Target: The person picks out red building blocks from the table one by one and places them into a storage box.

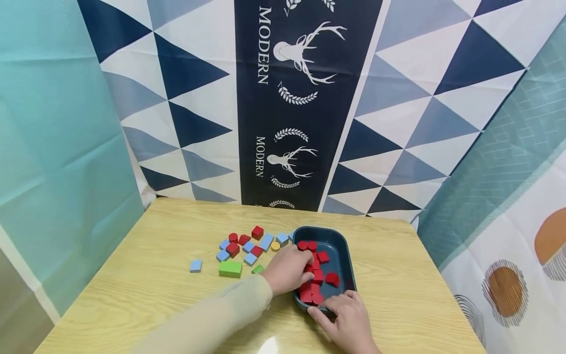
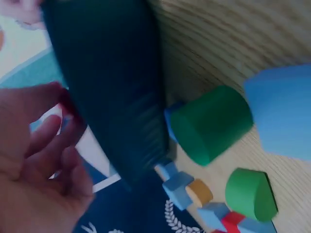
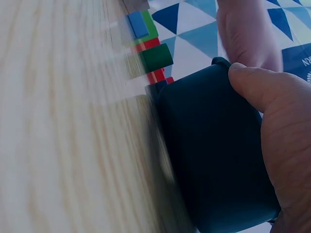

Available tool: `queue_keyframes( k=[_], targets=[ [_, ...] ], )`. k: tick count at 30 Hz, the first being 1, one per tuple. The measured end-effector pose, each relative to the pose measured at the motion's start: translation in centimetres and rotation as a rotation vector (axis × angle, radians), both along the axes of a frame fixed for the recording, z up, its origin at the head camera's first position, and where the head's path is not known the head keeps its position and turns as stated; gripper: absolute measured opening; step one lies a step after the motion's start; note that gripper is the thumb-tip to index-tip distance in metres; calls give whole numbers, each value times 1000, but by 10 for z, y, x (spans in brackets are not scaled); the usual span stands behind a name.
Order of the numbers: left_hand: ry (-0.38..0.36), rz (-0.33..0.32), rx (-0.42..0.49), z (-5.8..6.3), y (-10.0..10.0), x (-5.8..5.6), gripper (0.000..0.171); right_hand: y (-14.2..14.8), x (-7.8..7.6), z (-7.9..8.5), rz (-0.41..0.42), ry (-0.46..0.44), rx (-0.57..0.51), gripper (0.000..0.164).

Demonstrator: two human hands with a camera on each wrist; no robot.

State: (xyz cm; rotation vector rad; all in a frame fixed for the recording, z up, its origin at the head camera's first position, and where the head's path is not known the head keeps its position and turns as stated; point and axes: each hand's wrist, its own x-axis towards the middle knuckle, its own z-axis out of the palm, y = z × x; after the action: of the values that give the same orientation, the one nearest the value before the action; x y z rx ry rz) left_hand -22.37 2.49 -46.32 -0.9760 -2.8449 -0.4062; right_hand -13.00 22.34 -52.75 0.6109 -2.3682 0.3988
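Note:
A dark teal tray (image 1: 340,246) stands on the table with several red blocks (image 1: 317,276) in it, mostly along its left side. My left hand (image 1: 287,268) reaches over the tray's left wall. In the left wrist view, its thumb and fingers pinch a red block (image 2: 68,103) just past the rim; most of that block is hidden. My right hand (image 1: 347,319) holds the tray's near right corner. In the right wrist view its thumb (image 3: 248,80) lies on the rim, while the other fingers are hidden.
Left of the tray lie loose blocks: a green block (image 1: 230,269), a light blue block (image 1: 195,266), a red cube (image 1: 257,232) and a yellow round piece (image 1: 275,246) among them. A green cylinder (image 2: 211,124) is close to the tray wall. Patterned cloth (image 1: 194,98) hangs behind the table.

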Motion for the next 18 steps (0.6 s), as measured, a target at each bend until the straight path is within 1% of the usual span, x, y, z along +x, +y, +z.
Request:
queue_keyframes(
  k=[3,4,6,8,12,15,18],
  targets=[
    [14,-4,-115,-11,8,-8,24,-3,-1,-3,7,17,-7,28],
    [21,-6,-143,-14,10,-10,25,-3,-1,-4,10,21,-7,28],
    [38,3,-169,-19,12,-13,27,-4,-2,-4,10,29,-6,29],
    [38,27,-157,-24,13,-15,27,-5,-2,-4,9,29,-1,29],
    [-18,83,-59,-30,15,-14,24,-5,-3,-2,2,17,7,29],
    [-42,88,-16,-33,18,-12,21,-4,-3,-1,-6,12,7,28],
    [-46,81,-15,-34,19,-11,19,-2,-3,-2,-5,21,5,28]
  ],
)
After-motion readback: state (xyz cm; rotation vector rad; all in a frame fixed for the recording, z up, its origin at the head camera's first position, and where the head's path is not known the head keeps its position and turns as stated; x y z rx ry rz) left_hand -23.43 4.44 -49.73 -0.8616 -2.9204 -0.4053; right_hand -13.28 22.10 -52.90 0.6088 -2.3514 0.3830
